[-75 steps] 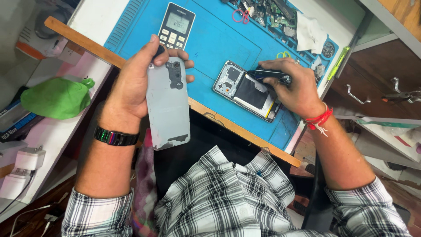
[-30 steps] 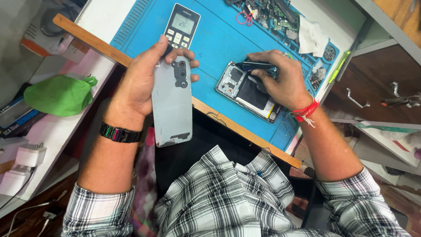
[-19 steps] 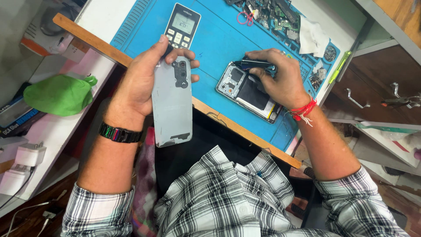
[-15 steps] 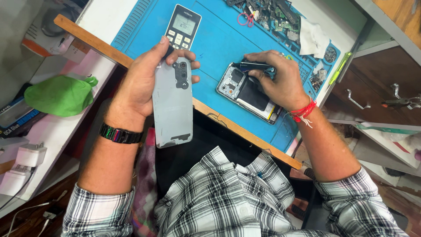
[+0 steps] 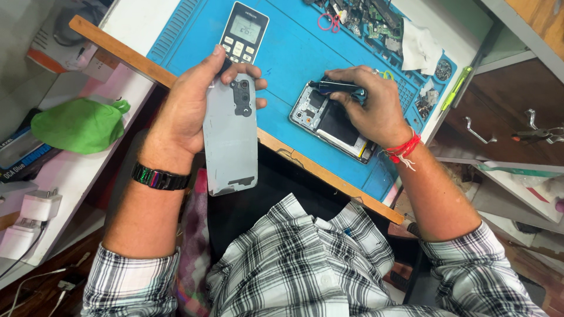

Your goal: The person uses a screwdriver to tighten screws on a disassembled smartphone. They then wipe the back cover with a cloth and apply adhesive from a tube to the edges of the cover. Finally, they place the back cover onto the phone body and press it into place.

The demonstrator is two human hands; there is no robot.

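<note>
My left hand [image 5: 191, 105] grips a grey phone back cover [image 5: 231, 141] upright over the near edge of the blue work mat [image 5: 288, 53], its camera cut-out at the top. My right hand [image 5: 373, 108] rests on an opened phone body [image 5: 329, 120] lying on the mat and holds a dark pen-like tool [image 5: 338, 87] across its upper end. A black wristband sits on my left wrist and a red thread on my right.
A small remote with a screen [image 5: 244, 32] lies on the mat above my left hand. Circuit boards and small parts [image 5: 364, 14] crowd the mat's far edge beside a white cloth [image 5: 417, 47]. A green cloth [image 5: 79, 123] and white chargers [image 5: 29, 220] lie at left.
My right hand shifted slightly up the opened phone, turning the dark tool across its top. The left hand keeps the back cover almost still.
</note>
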